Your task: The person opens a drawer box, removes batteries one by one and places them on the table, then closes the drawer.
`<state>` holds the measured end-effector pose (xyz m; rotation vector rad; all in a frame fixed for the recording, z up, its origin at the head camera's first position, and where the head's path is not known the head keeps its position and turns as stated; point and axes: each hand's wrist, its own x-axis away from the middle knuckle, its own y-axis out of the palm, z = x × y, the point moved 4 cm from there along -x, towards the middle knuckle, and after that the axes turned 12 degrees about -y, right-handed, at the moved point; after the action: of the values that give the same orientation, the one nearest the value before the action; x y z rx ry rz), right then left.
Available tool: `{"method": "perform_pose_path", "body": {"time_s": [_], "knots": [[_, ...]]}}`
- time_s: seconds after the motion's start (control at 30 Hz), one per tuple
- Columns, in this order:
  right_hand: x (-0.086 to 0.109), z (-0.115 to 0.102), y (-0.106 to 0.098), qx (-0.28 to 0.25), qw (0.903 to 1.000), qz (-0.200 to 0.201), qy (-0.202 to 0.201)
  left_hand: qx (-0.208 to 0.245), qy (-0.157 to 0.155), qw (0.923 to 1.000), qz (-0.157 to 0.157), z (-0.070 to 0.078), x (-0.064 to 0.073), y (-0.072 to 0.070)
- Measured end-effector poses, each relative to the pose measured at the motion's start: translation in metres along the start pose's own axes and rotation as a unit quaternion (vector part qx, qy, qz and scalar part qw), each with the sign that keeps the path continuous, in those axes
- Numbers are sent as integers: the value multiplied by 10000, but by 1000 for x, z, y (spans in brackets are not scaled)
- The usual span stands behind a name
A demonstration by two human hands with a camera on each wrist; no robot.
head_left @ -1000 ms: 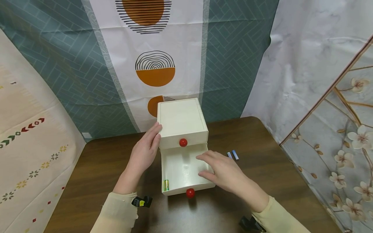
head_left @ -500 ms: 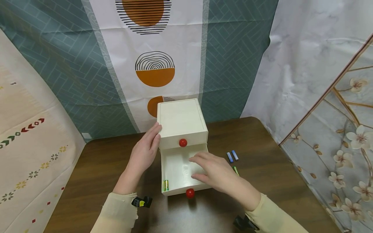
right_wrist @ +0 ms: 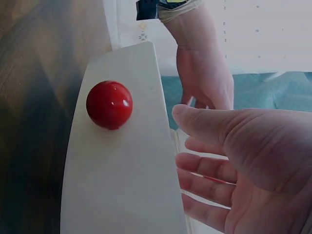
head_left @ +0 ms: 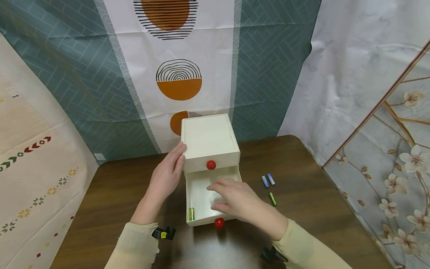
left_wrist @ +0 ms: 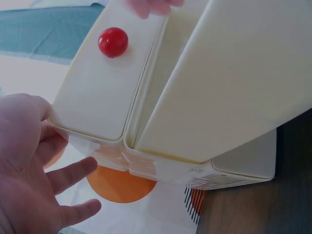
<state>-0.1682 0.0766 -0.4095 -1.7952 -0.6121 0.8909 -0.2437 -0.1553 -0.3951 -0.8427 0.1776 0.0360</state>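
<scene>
A cream two-drawer cabinet (head_left: 209, 135) with red ball knobs stands on the table. Its lower drawer (head_left: 199, 186) is pulled out, while the upper one is closed. My left hand (head_left: 165, 176) rests against the cabinet's left side, fingers extended along it in the left wrist view. Over the lower drawer hovers my right hand (head_left: 236, 198), fingers slightly bent and holding nothing; it hides part of the drawer. Green-and-gold batteries (head_left: 191, 214) lie in the drawer's front left corner.
On the wooden table (head_left: 322, 224), right of the cabinet, lie two blue batteries (head_left: 268, 181) and one green battery (head_left: 273, 199). A patterned cloth (head_left: 268, 74) hangs behind the table. The lower drawer's red knob (head_left: 219, 223) juts toward me.
My right hand has moved left, further over the open drawer. The green battery on the table, hidden behind that arm before, now shows. My left hand has stayed put.
</scene>
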Motion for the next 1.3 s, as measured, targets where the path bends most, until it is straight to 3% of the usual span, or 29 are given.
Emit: {"method": "perform_pose_path", "body": {"time_s": [0.63,1.3], "knots": [[-23,-3,27,66,9992,-265,-296,-26,12,10000,22,-2,0,0],[-43,-3,48,83,9951,-972,-140,11,83,10000,27,-1,0,-1]]}}
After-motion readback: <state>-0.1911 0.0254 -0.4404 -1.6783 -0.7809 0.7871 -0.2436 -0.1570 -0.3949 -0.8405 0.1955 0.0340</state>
